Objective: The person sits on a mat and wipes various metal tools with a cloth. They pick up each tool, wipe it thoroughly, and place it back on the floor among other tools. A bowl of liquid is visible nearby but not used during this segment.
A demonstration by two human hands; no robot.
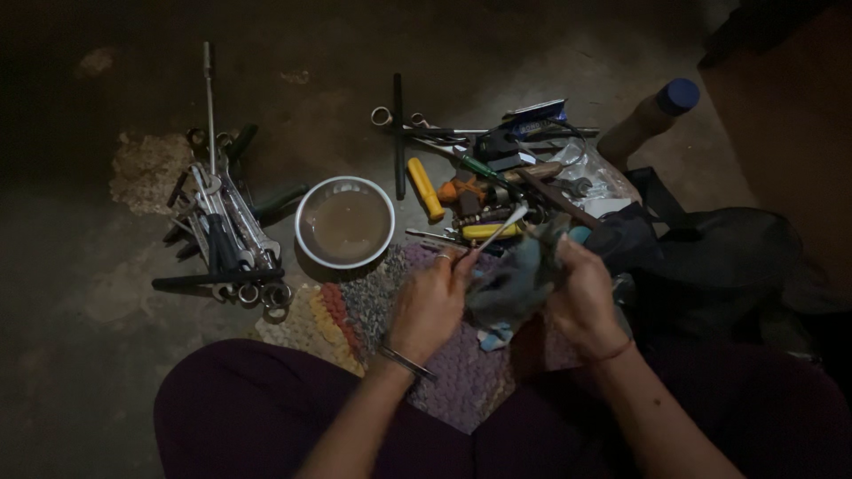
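Near the centre of the frame, our left hand pinches a slim silvery metal tool, fingers closed round its lower end while its tip points up and right. Our right hand is clenched on a crumpled grey-blue cloth that wraps the tool's shaft between the hands. We judge the wiping to be midway: this tool is in the rag, and a jumbled heap of screwdrivers with yellow and orange handles lies just above, apparently untouched. At upper left sits a neater bundle of steel spanners. A round white bowl of murky liquid stands between the two piles. A patterned woven mat lies under our hands.
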